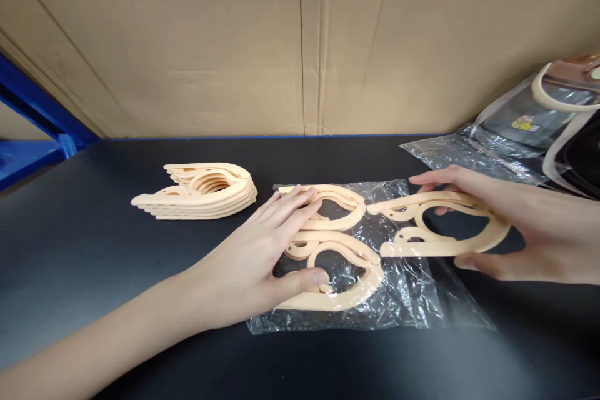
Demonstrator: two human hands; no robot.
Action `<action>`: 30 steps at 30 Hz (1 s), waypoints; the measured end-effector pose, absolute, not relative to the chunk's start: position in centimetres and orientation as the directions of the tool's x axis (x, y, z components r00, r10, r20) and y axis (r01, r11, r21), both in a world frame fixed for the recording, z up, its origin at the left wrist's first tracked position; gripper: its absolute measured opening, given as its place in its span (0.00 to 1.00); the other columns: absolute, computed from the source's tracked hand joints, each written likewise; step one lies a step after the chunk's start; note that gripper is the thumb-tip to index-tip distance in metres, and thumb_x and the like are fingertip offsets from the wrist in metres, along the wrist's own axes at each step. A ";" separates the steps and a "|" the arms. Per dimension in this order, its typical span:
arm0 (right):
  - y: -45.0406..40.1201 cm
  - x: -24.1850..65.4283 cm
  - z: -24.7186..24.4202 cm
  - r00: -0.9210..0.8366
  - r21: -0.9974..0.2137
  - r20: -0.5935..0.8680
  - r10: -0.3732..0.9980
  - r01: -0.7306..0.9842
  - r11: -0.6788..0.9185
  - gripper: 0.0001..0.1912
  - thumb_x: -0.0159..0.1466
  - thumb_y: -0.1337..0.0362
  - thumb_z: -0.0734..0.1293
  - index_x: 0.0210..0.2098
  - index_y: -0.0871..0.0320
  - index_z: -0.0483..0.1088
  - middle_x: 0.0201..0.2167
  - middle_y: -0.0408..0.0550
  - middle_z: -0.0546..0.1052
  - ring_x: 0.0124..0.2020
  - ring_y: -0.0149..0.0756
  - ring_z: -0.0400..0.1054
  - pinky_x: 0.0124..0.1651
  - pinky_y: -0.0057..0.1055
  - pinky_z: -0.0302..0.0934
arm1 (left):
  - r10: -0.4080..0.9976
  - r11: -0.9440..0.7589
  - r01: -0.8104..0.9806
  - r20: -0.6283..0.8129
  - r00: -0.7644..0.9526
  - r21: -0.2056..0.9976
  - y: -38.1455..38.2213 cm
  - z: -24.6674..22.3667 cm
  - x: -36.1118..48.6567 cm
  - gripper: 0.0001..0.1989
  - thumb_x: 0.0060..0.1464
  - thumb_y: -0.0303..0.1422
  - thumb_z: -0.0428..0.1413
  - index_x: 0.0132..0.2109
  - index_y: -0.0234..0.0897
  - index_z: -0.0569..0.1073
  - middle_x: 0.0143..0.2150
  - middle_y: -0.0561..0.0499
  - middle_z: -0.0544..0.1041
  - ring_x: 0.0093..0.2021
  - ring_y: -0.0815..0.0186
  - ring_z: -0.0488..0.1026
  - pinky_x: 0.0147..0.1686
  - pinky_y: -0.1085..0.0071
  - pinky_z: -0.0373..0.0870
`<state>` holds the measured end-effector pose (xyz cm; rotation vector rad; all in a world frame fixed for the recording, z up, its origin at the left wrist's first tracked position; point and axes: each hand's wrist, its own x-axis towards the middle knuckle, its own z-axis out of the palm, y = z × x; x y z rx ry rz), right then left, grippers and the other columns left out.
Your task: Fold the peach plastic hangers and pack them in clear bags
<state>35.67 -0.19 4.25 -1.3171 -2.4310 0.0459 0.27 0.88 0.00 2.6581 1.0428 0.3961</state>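
A clear plastic bag (pixel 412 300) lies on the black table, with two cream plastic pieces inside, an upper one (pixel 344 190) and a lower one (pixel 351 300). My left hand (pixel 276 244) rests palm down over their left parts, fingers spread on the bag. At the right, my right hand (pixel 510 219) grips the rounded end of another cream piece (pixel 422 249) between thumb and fingers. The two arms of this piece point left, over the right part of the bag, their tips close beside the bagged pieces.
A stack of several similar cream pieces (pixel 197 203) sits at the left on the black table (pixel 117 262). Plastic-wrapped dark items (pixel 510 125) lie at the back right. Brown cardboard (pixel 210 44) stands behind the table, and a blue metal frame (pixel 42 100) is at the far left.
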 end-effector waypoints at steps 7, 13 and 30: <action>-0.1 31.0 3.1 -0.614 -0.408 0.138 0.777 0.680 0.610 0.36 0.62 0.58 0.70 0.65 0.46 0.53 0.61 0.51 0.67 0.58 0.47 0.68 0.54 0.37 0.71 | 0.690 -0.706 0.613 0.151 0.708 0.353 0.9 -0.1 0.3 0.41 0.60 0.53 0.52 0.72 0.41 0.46 0.74 0.44 0.50 0.73 0.51 0.44 0.69 0.47 0.47; 0.7 30.4 1.9 -0.646 -0.468 0.151 0.748 0.620 0.630 0.43 0.60 0.52 0.71 0.69 0.48 0.50 0.65 0.53 0.65 0.62 0.50 0.64 0.52 0.41 0.71 | 0.682 -0.710 0.597 0.155 0.715 0.373 0.8 0.4 0.5 0.37 0.62 0.51 0.51 0.71 0.45 0.48 0.73 0.45 0.51 0.72 0.52 0.46 0.68 0.47 0.50; 0.8 31.1 2.6 -0.611 -0.603 0.086 0.787 0.597 0.529 0.39 0.60 0.55 0.72 0.67 0.40 0.54 0.51 0.43 0.78 0.49 0.40 0.74 0.52 0.37 0.69 | 0.710 -0.682 0.629 0.131 0.692 0.372 0.4 0.8 0.8 0.27 0.66 0.49 0.45 0.68 0.46 0.59 0.73 0.49 0.54 0.73 0.53 0.45 0.69 0.48 0.46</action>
